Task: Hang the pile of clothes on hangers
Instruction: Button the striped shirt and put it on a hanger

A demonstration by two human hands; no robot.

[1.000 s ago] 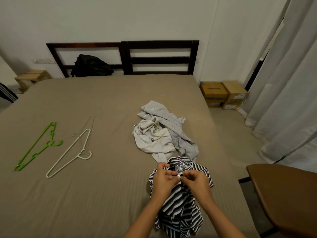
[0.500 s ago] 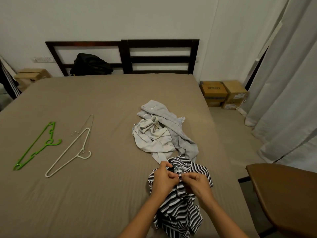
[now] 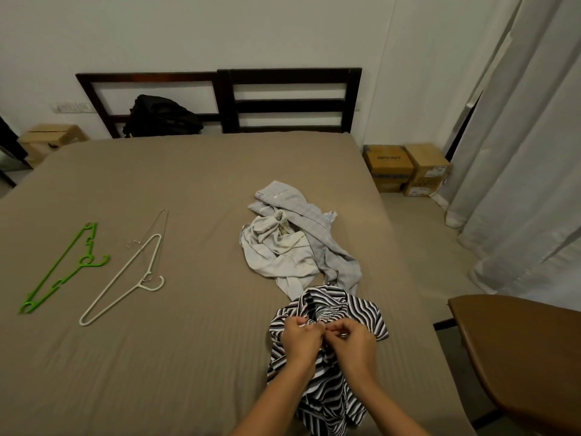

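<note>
I am pinching the striped shirt (image 3: pixel 364 313) with both hands, directly in front of me at 12 o'clock, on the near edge of the bed (image 3: pixel 188 357). My left hand (image 3: pixel 301 339) and my right hand (image 3: pixel 352 341) are almost touching each other, fingers curled, and each is nipping a small bit of cloth just below the collar. Whether it is a button between them, I cannot tell; it is too small.

The shirt is looking light, soft and limp, so I am judging it will sag and fold wherever I am not holding it. The collar and the shoulder seams are the better places to take it, because there it will keep some shape for a hanger.

A little farther at 12 o'clock the grey clothes (image 3: pixel 292 247) are lying in a crumpled heap, touching the top of the shirt, so they may be dragging along when I lift it. At 10 o'clock, well apart, the white hanger (image 3: pixel 146 280) and the green hanger (image 3: pixel 85 261) are lying flat; nothing is standing between them and me. At 3 o'clock a brown chair (image 3: pixel 518 357) is standing just beside the bed. Far away, a black bag (image 3: pixel 163 116) is leaning on the headboard (image 3: pixel 283 102) at 11 o'clock, and cardboard boxes (image 3: pixel 405 168) are sitting on the floor at 1 o'clock.
</note>
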